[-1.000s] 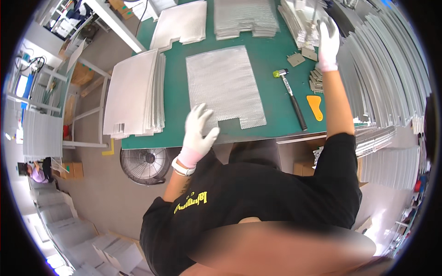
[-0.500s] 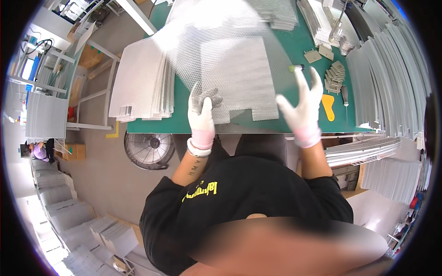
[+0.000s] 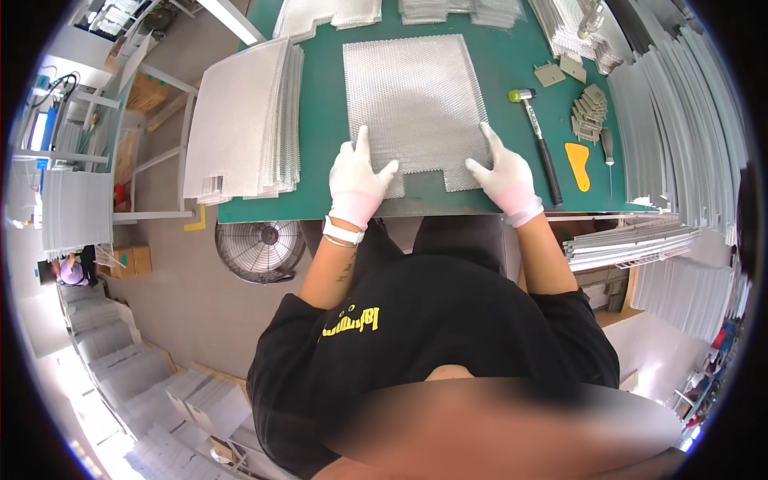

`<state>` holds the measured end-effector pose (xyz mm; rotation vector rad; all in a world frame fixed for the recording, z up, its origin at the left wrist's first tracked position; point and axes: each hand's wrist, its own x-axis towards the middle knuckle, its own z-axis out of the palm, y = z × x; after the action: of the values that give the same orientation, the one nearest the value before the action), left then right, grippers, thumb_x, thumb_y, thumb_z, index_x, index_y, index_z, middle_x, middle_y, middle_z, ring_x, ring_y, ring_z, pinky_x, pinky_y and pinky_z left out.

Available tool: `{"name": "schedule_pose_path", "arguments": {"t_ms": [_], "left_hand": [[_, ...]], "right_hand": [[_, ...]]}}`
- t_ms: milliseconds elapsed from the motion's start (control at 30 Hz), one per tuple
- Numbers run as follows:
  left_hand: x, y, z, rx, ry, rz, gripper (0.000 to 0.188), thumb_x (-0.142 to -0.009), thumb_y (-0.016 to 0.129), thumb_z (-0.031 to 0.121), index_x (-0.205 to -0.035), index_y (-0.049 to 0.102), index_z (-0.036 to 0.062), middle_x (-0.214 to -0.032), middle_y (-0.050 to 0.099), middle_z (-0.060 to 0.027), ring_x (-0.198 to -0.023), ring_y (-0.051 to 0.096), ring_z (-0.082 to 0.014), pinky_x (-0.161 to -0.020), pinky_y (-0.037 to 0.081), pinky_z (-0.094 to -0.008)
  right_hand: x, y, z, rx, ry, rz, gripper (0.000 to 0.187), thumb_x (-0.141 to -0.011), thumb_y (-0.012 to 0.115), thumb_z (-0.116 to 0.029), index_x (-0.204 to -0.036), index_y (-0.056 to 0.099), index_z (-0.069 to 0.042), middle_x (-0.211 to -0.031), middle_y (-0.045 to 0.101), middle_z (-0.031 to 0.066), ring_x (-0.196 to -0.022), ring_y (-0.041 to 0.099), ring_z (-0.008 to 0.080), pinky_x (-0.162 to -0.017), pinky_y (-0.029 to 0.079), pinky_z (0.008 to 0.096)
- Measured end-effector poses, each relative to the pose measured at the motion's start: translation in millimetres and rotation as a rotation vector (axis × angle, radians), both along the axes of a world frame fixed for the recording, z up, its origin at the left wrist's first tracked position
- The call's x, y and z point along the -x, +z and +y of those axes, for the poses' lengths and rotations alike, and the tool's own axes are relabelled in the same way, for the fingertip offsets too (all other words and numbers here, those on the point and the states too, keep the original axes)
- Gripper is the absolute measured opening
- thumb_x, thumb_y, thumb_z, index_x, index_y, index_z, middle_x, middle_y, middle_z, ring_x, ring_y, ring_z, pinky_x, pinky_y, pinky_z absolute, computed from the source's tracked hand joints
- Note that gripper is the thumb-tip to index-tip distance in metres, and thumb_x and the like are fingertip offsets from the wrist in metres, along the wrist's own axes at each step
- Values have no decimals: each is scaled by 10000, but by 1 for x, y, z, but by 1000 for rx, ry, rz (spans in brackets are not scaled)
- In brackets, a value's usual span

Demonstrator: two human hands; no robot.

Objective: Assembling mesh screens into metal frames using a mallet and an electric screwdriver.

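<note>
A silvery honeycomb-like mesh sheet (image 3: 416,104) lies flat on the green table, with a rectangular notch in its near edge. My left hand (image 3: 358,182), in a white glove with a pink cuff, rests at the sheet's near left corner, index finger stretched forward and thumb spread to the right. At the near right corner, my gloved right hand (image 3: 506,178) lies with its index finger along the side edge and its thumb toward the notch. Both hands have their fingers apart. Whether the fingers tucked underneath touch the sheet's underside is hidden.
Left stands a thick stack of mesh sheets (image 3: 240,120); another notched sheet (image 3: 328,14) lies at the far edge. Right are a mallet (image 3: 538,136), a yellow scraper (image 3: 578,166), a screwdriver (image 3: 607,148) and several small beige plates (image 3: 590,112). A fan (image 3: 260,250) stands below the table's left.
A blurred mesh sheet that swept over the table no longer covers it, so the mallet shows whole. Both hands have come down to the near corners of the lying sheet.
</note>
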<state>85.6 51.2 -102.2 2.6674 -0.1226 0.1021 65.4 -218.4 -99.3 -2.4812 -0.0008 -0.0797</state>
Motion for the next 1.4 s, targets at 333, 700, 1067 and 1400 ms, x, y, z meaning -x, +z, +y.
{"name": "schedule_pose_path", "arguments": {"t_ms": [333, 700, 1067, 1400], "left_hand": [[1, -21, 2, -115, 20, -44, 852, -805, 759, 457, -1481, 437, 52, -1205, 575, -220, -1077, 607, -351, -906, 520, -457], [-3, 2, -2, -121, 152, 170, 804, -763, 780, 487, -1452, 520, 164, -1340, 516, -262, -1283, 486, -420, -1071, 412, -507], [18, 12, 3, -347, -263, 85, 579, -765, 784, 379, -1313, 643, 259, -1479, 470, -131, -1461, 259, -436, -1190, 89, -661], [123, -22, 11, 764, -625, 447, 214, -945, 618, 134, -1114, 689, 24, -1014, 708, -109, -997, 677, -245, -914, 518, -376]], "right_hand": [[0, -23, -2, 179, 38, -17, 693, -893, 658, -434, -1470, 456, -108, -890, 684, 151, -839, 678, 333, -757, 536, 436], [-20, -2, -27, 276, 188, 36, 557, -907, 595, -491, -1351, 596, -153, -1004, 712, 143, -932, 681, 345, -822, 532, 459], [-189, -2, -171, 455, -393, 244, 772, -792, 714, -450, -1461, 493, -136, -1399, 565, 215, -1273, 562, 368, -1080, 450, 429], [-101, 46, -139, 28, -133, -148, 263, -829, 719, -178, -998, 617, -4, -994, 720, 153, -902, 683, 251, -836, 517, 358]]}}
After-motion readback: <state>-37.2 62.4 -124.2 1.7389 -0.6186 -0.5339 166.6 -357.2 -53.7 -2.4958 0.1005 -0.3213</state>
